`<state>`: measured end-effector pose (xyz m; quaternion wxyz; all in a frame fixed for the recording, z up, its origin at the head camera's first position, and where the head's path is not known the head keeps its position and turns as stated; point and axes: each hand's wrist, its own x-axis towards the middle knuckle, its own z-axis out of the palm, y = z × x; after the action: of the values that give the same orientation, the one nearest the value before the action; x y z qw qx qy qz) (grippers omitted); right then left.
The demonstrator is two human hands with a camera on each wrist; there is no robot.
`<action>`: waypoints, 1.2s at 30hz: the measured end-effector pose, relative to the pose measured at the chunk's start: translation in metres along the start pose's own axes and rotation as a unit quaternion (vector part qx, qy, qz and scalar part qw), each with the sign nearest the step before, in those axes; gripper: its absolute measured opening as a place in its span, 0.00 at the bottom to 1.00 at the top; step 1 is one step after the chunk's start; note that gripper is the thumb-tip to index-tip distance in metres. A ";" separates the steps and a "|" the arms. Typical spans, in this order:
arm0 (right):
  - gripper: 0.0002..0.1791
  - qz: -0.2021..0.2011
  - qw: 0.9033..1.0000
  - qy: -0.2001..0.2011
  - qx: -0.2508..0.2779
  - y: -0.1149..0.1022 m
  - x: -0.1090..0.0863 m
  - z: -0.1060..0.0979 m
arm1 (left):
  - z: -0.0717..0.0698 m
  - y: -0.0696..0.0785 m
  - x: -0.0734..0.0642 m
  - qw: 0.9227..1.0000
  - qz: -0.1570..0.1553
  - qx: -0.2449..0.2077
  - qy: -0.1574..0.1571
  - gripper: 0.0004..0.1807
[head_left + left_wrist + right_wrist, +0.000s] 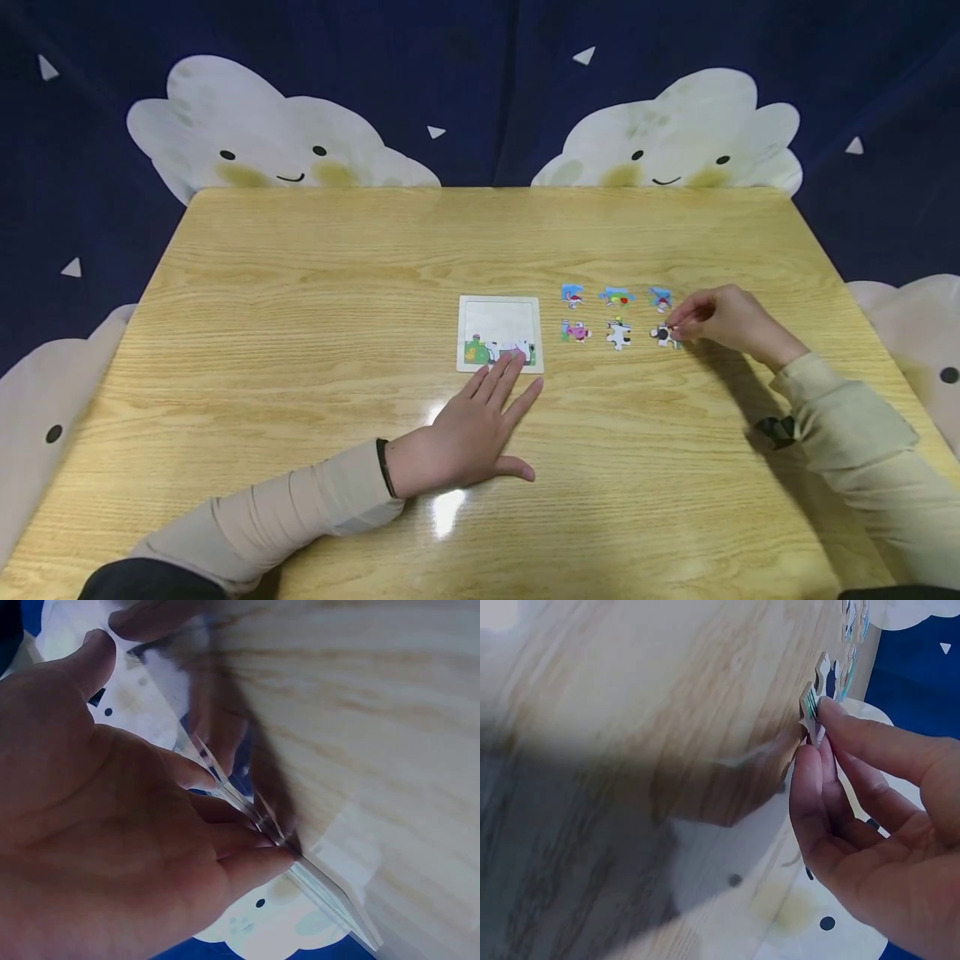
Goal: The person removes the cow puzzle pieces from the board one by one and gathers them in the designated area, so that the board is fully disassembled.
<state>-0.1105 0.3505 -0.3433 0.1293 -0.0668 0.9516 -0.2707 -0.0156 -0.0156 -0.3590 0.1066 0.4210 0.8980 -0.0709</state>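
Wood-grain table [300, 333] | navy cloud-print backdrop [360, 42] behind | left fingers [524, 401] spread on puzzle board [498, 319] | right fingers [877, 744] pinching puzzle piece [811, 710]

The puzzle board [499, 320] is cream, the table [315, 333] yellowish (and wood-grained).

- Table [300, 317]: yellowish wood grain, glossy, with patches of glare [447, 510] near the front.
- Board [498, 321]: pale, squarish, lying flat around the middle.
- Top row [617, 297]: three pieces, right of the board, blue showing on each.
- Bottom row [618, 335]: three more, just nearer the front.
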 end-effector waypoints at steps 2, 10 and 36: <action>0.09 -0.003 1.000 0.003 -0.009 0.001 0.001 0.001 | 0.000 0.000 0.000 1.000 0.000 -0.002 -0.002 0.55; 0.09 -0.003 1.000 0.001 -0.011 0.001 0.002 0.001 | 0.000 0.000 -0.001 1.000 0.001 -0.001 0.005 0.55; 0.04 -0.092 0.990 -0.044 0.094 -0.089 0.016 0.039 | -0.002 0.000 0.000 1.000 0.003 -0.006 -0.002 0.55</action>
<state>-0.1094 0.2533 -0.3310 0.1516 -0.1538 0.9050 -0.3665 -0.0160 -0.0157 -0.3571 0.1111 0.4224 0.8971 -0.0660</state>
